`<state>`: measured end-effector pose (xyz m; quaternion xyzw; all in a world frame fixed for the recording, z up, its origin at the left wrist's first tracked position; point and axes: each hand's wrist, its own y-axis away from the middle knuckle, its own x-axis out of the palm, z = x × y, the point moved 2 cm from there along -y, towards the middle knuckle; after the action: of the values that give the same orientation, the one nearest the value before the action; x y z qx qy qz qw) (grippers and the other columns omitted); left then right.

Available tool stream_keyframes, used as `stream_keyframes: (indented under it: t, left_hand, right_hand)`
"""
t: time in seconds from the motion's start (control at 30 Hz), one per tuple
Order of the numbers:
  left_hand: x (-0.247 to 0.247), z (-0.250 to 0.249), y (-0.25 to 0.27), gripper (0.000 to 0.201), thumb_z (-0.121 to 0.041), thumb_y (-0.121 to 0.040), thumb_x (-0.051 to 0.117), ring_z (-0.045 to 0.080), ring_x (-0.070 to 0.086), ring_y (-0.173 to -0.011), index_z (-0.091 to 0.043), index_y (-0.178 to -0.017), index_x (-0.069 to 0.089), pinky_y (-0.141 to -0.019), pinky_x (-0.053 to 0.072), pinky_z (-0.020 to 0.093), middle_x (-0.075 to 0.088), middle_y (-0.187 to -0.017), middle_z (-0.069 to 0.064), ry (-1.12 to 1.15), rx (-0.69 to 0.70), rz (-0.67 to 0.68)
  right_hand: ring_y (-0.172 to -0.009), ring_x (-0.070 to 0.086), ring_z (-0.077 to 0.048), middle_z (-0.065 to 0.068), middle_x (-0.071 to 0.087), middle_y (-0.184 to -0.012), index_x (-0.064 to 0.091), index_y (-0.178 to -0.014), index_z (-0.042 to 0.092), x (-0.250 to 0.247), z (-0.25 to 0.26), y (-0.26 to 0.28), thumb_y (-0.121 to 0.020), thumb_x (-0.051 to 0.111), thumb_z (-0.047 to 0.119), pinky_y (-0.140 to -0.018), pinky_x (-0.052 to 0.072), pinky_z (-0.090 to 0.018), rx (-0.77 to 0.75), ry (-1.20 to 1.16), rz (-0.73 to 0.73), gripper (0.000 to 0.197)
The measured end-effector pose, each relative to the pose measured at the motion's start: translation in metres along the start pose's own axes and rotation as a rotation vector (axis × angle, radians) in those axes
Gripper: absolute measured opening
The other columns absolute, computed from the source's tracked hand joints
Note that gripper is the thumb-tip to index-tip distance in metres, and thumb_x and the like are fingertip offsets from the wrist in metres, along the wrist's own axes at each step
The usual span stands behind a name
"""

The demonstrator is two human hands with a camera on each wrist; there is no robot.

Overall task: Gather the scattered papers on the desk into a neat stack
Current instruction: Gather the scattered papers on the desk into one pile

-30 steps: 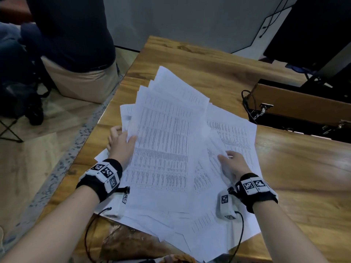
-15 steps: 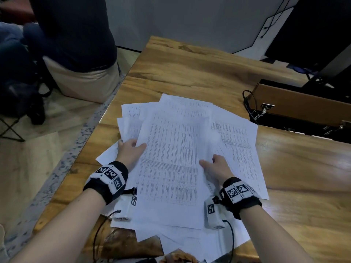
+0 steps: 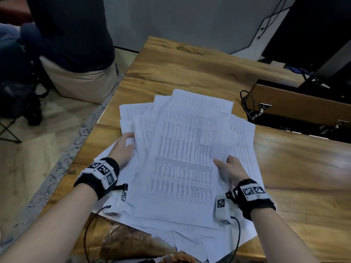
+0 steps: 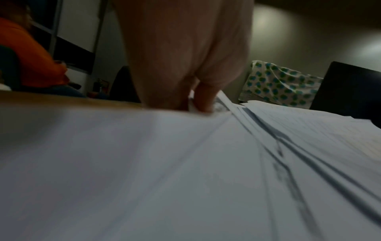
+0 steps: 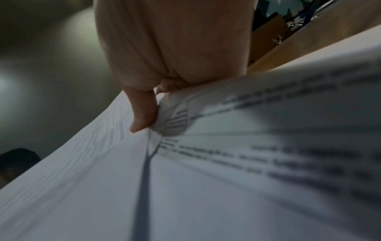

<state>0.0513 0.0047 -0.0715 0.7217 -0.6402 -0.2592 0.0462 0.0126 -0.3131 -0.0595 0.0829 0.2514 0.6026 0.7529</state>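
Note:
A loose fan of white printed papers [image 3: 182, 154] lies on the wooden desk [image 3: 190, 69], overhanging its near edge. My left hand [image 3: 124, 147] grips the left side of the upper sheets, fingers tucked under them and thumb on top. The left wrist view shows that left hand [image 4: 195, 101] pinching the papers [image 4: 144, 163]. My right hand [image 3: 228, 168] holds the right edge of the top sheets. In the right wrist view the right hand [image 5: 148, 110] has its thumb pressed on the papers [image 5: 206, 179] and fingers curled beneath.
A brown box [image 3: 303, 105] with black cables [image 3: 247, 103] sits at the desk's right. A person [image 3: 72, 35] sits on the floor left of the desk. A dark monitor [image 3: 313, 31] stands at the back right.
Both hands have drawn the fanned sheets toward me and closer together; the sheets that reached far up the desk now overlap in a tighter pile.

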Motion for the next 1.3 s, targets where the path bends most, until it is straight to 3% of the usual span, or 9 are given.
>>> stream_keyframes:
  t: [0.17, 0.4, 0.53, 0.7, 0.8, 0.87, 0.97, 1.07, 1.3]
  left_hand:
    - [-0.007, -0.004, -0.002, 0.045, -0.001, -0.096, 0.024, 0.025, 0.054, -0.071, -0.024, -0.118, 0.056, -0.062, 0.046, 0.033, 0.060, -0.108, 0.009, 0.032, 0.072, -0.084]
    - [0.011, 0.007, 0.002, 0.029, -0.031, -0.096, 0.044, 0.027, 0.033, -0.137, -0.011, -0.113, 0.055, -0.109, 0.031, 0.033, 0.021, -0.153, 0.008, -0.116, -0.086, 0.151]
    - [0.009, 0.011, 0.001, 0.034, -0.032, -0.092, 0.050, 0.030, 0.024, -0.132, -0.009, -0.117, 0.056, -0.114, 0.023, 0.040, 0.023, -0.140, 0.011, -0.509, -0.007, -0.162]
    - [0.015, 0.007, 0.002, 0.028, -0.032, -0.093, 0.049, 0.029, 0.026, -0.122, -0.008, -0.095, 0.064, -0.105, 0.021, 0.036, 0.029, -0.130, 0.008, -0.756, 0.065, -0.135]
    - [0.025, 0.001, 0.008, 0.023, -0.024, -0.094, 0.046, 0.030, 0.026, -0.125, -0.008, -0.103, 0.060, -0.105, 0.022, 0.037, 0.028, -0.134, 0.010, -0.750, 0.167, -0.192]
    - [0.027, -0.001, 0.013, 0.026, -0.018, -0.094, 0.044, 0.031, 0.027, -0.127, -0.009, -0.115, 0.056, -0.106, 0.024, 0.040, 0.028, -0.139, 0.013, -0.709, 0.256, -0.238]
    - [0.022, -0.001, 0.012, 0.030, -0.015, -0.095, 0.043, 0.033, 0.032, -0.124, -0.010, -0.120, 0.057, -0.102, 0.029, 0.041, 0.038, -0.134, 0.015, -0.660, 0.310, -0.246]
    - [0.019, -0.002, 0.005, 0.025, -0.019, -0.094, 0.048, 0.033, 0.035, -0.120, -0.010, -0.105, 0.068, -0.100, 0.031, 0.040, 0.044, -0.128, 0.014, -0.613, 0.273, -0.251]
    - [0.025, 0.008, -0.007, 0.024, -0.017, -0.092, 0.048, 0.030, 0.025, -0.127, -0.014, -0.082, 0.070, -0.105, 0.018, 0.039, 0.026, -0.145, 0.008, -0.760, 0.222, -0.308]
  right_hand:
    - [-0.056, 0.066, -0.010, -0.005, 0.065, -0.082, 0.057, -0.105, 0.000, -0.005, 0.003, -0.003, -0.092, 0.054, 0.006, -0.039, 0.046, -0.012, -0.006, -0.085, -0.020, 0.015]
    - [-0.054, 0.067, -0.001, -0.002, 0.066, -0.084, 0.058, -0.102, 0.006, 0.010, 0.005, -0.012, -0.095, 0.048, 0.010, -0.045, 0.050, -0.013, -0.012, -0.154, 0.049, 0.012]
    - [-0.068, 0.065, -0.007, -0.003, 0.062, -0.084, 0.057, -0.101, 0.004, 0.012, 0.000, -0.020, -0.095, 0.048, 0.029, -0.065, 0.050, -0.027, 0.056, -0.033, -0.032, 0.027]
    - [-0.051, 0.035, -0.015, -0.001, 0.035, -0.062, 0.037, -0.066, 0.014, 0.019, -0.006, -0.018, -0.098, 0.034, 0.020, -0.050, 0.030, -0.025, 0.119, 0.062, -0.071, 0.032]
    - [-0.107, 0.055, -0.028, -0.008, 0.054, -0.119, 0.048, -0.124, 0.009, 0.029, -0.002, -0.010, -0.099, 0.035, 0.026, -0.078, 0.048, -0.032, 0.150, 0.080, -0.011, 0.033]
    - [-0.117, 0.051, -0.027, -0.014, 0.044, -0.140, 0.027, -0.144, 0.000, 0.029, -0.006, -0.015, -0.099, 0.037, 0.020, -0.067, 0.049, -0.024, 0.175, 0.110, 0.022, 0.050]
    - [-0.062, 0.047, -0.015, -0.004, 0.053, -0.078, 0.047, -0.124, -0.004, 0.021, -0.009, -0.016, -0.096, 0.040, 0.013, -0.049, 0.037, -0.021, 0.158, 0.184, 0.051, 0.034]
    - [-0.048, 0.036, -0.015, -0.002, 0.037, -0.055, 0.042, -0.071, 0.009, 0.010, -0.005, -0.015, -0.094, 0.041, 0.008, -0.051, 0.029, -0.025, 0.196, 0.249, 0.093, 0.023]
    - [-0.072, 0.058, -0.025, -0.012, 0.055, -0.078, 0.051, -0.079, 0.007, 0.013, 0.013, -0.020, -0.092, 0.036, 0.014, -0.065, 0.044, -0.026, 0.113, 0.281, -0.056, 0.022]
